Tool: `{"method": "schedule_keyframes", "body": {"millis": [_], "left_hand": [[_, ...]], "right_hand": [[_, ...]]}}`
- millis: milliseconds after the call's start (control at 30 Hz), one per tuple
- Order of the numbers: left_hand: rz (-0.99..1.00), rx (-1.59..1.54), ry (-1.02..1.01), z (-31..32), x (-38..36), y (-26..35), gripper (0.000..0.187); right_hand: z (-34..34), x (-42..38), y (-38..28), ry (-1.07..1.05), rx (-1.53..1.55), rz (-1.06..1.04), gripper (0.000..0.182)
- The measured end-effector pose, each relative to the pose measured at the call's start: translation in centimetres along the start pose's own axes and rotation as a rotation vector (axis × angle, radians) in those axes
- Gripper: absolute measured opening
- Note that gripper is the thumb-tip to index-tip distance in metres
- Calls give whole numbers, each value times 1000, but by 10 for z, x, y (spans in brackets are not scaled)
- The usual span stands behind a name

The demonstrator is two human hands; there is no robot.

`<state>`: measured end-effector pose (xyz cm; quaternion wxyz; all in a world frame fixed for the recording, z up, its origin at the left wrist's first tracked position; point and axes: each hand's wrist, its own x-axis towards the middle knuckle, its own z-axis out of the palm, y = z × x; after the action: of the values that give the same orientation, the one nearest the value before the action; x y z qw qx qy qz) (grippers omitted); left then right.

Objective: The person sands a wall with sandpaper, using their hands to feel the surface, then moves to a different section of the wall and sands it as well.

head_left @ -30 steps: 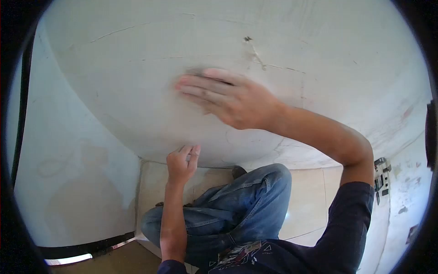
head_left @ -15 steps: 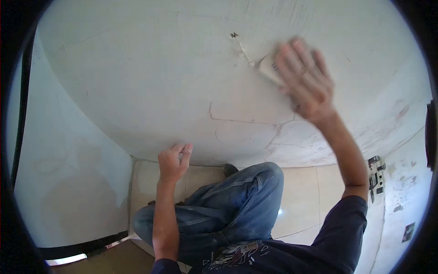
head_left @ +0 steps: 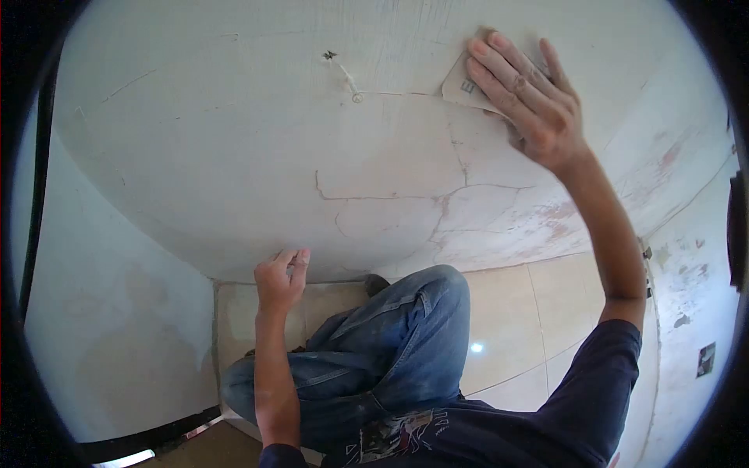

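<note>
In the head view, a pale sheet point(head_left: 457, 92) is pinned against the wall point(head_left: 234, 148) under the right hand point(head_left: 534, 97), to the right of a hole point(head_left: 329, 56); its fingers are laid long and nearly flat, little finger spread, presumably so that pressure is shared across the sheet; the left hand point(head_left: 278, 282) is held curled above the jeans point(head_left: 390, 335), apparently unused; whether anything is gripped there cannot be told.

Tiled floor point(head_left: 503, 312): beige, pale joints unclear | denim-clad legs point(head_left: 413, 335): folded on it | dark shoe point(head_left: 376, 285): near far edge
</note>
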<state>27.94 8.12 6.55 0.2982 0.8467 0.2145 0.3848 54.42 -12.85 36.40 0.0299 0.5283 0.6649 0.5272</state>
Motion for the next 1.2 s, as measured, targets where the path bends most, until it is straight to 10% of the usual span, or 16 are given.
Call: {"method": "schedule_keyframes", "body": {"millis": [133, 367, 667, 867, 1200], "left_hand": [[11, 22, -23, 2, 2, 9, 24], [14, 41, 8, -11, -4, 12, 22], [2, 31, 42, -2, -5, 7, 28], [14, 65, -19, 0, -6, 9, 27], [1, 62, 25, 2, -4, 5, 27]], "right_hand": [[36, -16, -59, 70, 229, 77, 52], [49, -15, -91, -315, 307, -597, 57], [-2, 66, -2, 112, -10, -203, 47], [-9, 109, -24, -141, 24, -223, 47], [0, 87, -18, 28, 10, -253, 47]]}}
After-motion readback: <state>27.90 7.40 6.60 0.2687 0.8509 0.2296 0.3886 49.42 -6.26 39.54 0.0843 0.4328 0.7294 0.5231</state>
